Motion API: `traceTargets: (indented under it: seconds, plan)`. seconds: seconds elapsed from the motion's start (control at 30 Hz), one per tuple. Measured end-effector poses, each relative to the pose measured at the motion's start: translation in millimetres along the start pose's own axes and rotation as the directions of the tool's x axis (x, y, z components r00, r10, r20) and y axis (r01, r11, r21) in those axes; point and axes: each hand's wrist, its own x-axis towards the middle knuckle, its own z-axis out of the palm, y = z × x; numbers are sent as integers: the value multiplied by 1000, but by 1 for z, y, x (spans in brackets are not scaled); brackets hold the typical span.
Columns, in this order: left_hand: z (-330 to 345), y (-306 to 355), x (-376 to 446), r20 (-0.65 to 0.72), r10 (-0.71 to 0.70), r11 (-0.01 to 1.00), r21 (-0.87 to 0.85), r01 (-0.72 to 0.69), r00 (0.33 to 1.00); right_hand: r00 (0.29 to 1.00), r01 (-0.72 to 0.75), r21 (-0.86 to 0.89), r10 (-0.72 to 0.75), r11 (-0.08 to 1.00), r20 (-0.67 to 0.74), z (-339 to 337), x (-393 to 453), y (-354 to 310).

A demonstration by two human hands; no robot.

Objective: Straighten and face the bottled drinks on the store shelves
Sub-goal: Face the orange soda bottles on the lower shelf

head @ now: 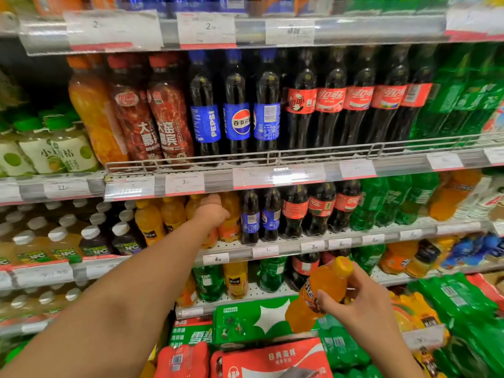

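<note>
drink shelves [272, 246], left hand [211, 212] outstretched among orange bottles [174, 214], grip unclear; right hand [354, 304] around tilted orange bottle [321, 293]

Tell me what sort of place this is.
A shop's soft-drink aisle, most likely a supermarket: shelves of cola bottles, price tags along the shelf edges, and shrink-wrapped multipacks stacked below.

I have one head-worn view, facing forward and slightly down. It sits close to the drink shelves [272, 178], within arm's reach. The wide lens bends the edges.
</note>
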Motion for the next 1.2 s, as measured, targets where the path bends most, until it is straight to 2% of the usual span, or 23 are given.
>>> traceTargets:
  seconds: [0.13, 0.23, 0.33, 0.47, 0.63, 0.77, 0.97, 1.07, 1.2]
  plan:
    - [8, 1, 20, 75, -58, 997, -44, 61, 995, 1000, -20, -7, 20, 1000, -17, -5, -3, 9]
    - [11, 4, 26, 64, -62, 998, -6, 62, 996, 1000, -25, -27, 24, 999, -15, -4, -4, 13]
    - [6, 6, 25, 0, -36, 992, 120, 35, 999, 999, -31, -27, 31, 999, -9, -4, -4, 13]
    - [2, 4, 18, 23, -9, 993, 115, 6, 1000, 1000, -24, -37, 23, 999, -13, -4, -3, 12]
    - [1, 7, 13, 209, -105, 993, 78, 91, 972, 1000, -10, -26, 10, 1000, -6, 0, 3, 10]
    - [2, 9, 16, 185, -98, 989, 128, 75, 978, 1000, -2, -18, 2, 1000, 0, 0, 3, 10]
    - [4, 8, 13, 211, -113, 990, 111, 91, 971, 1000, 10, -30, -11, 999, -16, -2, 3, 14]
    - [5, 6, 16, 118, -40, 996, 90, 29, 992, 1000, 4, -25, -4, 1000, -10, -2, 3, 18]
    - [2, 8, 5, -69, 12, 985, 172, 0, 998, 1000, 13, -23, -13, 1000, -4, -4, 5, 19]
